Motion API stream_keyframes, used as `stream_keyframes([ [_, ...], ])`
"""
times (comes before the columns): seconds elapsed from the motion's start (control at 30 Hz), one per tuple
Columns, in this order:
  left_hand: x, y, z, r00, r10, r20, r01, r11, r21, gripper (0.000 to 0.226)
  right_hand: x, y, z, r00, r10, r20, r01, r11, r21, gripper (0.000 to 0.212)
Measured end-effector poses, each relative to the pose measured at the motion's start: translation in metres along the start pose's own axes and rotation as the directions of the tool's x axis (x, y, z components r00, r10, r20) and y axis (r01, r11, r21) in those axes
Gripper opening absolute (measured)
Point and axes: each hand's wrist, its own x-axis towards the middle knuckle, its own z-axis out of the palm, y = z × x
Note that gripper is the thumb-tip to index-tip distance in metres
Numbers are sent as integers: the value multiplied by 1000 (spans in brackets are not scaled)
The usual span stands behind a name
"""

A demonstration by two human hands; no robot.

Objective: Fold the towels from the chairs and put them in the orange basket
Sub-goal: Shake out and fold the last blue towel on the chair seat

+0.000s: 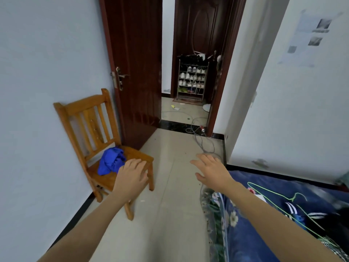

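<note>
Left hand (132, 173), open & empty, hovers just right of crumpled blue towel (111, 161) on chair (88, 118) seat; right hand (211, 171), spread & empty, farther off.

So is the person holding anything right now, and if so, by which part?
Nothing is held. Both the left hand and right hand are open and empty; the blue towel lies untouched on the chair.

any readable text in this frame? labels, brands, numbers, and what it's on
None readable.
Papers stuck on the right wall: grey print and dark picture patches, too blurred to read.
Shoes on the rack through the doorway: too small for any brand.
Dark garment with white stripes on the bed: no wording shows.
Blue towel, chair, door: no markings.
</note>
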Motion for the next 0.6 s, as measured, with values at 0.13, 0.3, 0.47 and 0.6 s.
stream_keyframes([
  [0.13,56,-20,28,997,-70,-19,68,996,-54,52,59,31,42,998,-55,-4,56,997,51,58],
  [0.3,145,-52,54,977,-206,-59,196,971,-137,47,156,77,95,987,-106,119,84,981,176,48],
  [0.47,225,-79,84,961,-271,-45,260,950,-171,65,239,119,133,976,-186,111,168,974,151,54],
  [0.6,281,-84,116,940,-302,157,316,946,-72,53,279,148,173,968,-203,150,186,975,125,55],
])
